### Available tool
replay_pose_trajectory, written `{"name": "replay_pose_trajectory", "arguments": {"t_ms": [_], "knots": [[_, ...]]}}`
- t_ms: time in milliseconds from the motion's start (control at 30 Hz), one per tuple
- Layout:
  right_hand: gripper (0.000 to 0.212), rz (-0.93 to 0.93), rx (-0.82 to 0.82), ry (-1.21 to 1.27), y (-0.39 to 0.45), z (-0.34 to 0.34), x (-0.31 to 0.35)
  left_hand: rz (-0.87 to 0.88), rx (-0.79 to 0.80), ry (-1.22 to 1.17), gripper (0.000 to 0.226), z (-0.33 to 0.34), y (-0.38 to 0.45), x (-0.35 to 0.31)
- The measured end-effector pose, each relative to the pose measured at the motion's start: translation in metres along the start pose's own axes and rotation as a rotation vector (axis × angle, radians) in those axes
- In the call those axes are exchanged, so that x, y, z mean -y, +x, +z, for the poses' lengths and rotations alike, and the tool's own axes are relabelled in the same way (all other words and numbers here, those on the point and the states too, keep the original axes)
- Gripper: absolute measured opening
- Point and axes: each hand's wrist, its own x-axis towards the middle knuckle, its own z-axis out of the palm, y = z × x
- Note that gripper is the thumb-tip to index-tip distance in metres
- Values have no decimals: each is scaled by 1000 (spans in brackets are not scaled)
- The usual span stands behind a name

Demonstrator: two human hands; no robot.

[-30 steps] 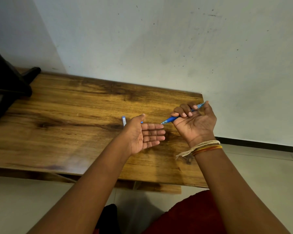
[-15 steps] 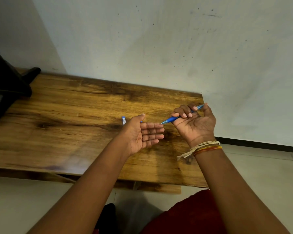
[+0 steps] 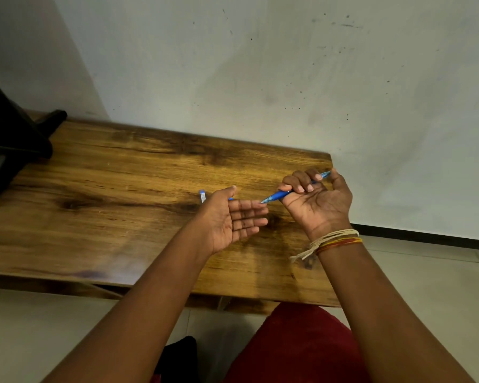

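My right hand (image 3: pixel 317 201) is held palm up above the right end of the wooden table (image 3: pixel 122 205), its fingers curled round a blue pen (image 3: pixel 278 195). The pen's tip points left and reaches the fingertips of my left hand (image 3: pixel 234 218). That hand is held flat, palm up, fingers straight and together, holding nothing. A small blue and white pen cap (image 3: pixel 202 196) lies on the table just behind the left hand, partly hidden by it. Thread bands circle my right wrist.
A black object (image 3: pixel 9 150) stands at the table's far left end. A pale, speckled wall (image 3: pixel 260 78) rises directly behind the table. The table's right edge ends near my right hand, with tiled floor (image 3: pixel 440 286) beyond. Red cloth (image 3: pixel 296 344) covers my lap below.
My right hand has shifted slightly left, bringing the pen tip up to the left hand's fingertips. The left hand has stayed flat in place.
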Motion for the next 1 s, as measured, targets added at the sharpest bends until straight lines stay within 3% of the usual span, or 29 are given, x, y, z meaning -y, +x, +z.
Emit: {"name": "replay_pose_trajectory", "arguments": {"t_ms": [800, 967, 1000], "knots": [[51, -1, -24, -23, 0, -1, -3, -25, -2, -36, 62, -1, -5, -2], [17, 26, -148, -89, 4, 0, -5, 1, -42, 76, 58, -6, -4, -4], [20, 42, -182, -104, 5, 1, -7, 7, -56, 104, 55, -7, -4, -4]]}}
